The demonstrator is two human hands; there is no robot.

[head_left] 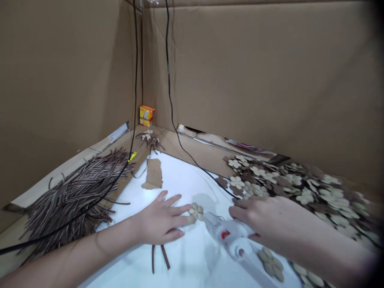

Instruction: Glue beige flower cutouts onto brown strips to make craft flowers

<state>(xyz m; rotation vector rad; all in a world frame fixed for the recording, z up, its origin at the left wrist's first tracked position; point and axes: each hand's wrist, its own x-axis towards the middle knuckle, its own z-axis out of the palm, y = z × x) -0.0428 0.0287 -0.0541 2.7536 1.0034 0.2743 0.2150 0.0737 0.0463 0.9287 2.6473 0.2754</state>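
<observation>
My left hand (160,222) lies flat on the white work surface (183,180), fingers stretched out, its fingertips pressing a small beige flower cutout (197,211). Two brown strips (159,258) stick out from under that palm toward me. My right hand (264,218) rests on a white hot glue gun (232,240) with a red trigger, fingers curled over its body; the nozzle points toward the flower. Another beige flower (271,264) lies beside the gun's handle.
A heap of brown strips (75,196) lies at left, crossed by a black cable (120,176). Many beige and brown flower cutouts (285,184) pile up at right. A brown scrap (153,174), a finished flower bunch (149,140) and an orange box (146,115) sit farther back. Cardboard walls (255,72) enclose everything.
</observation>
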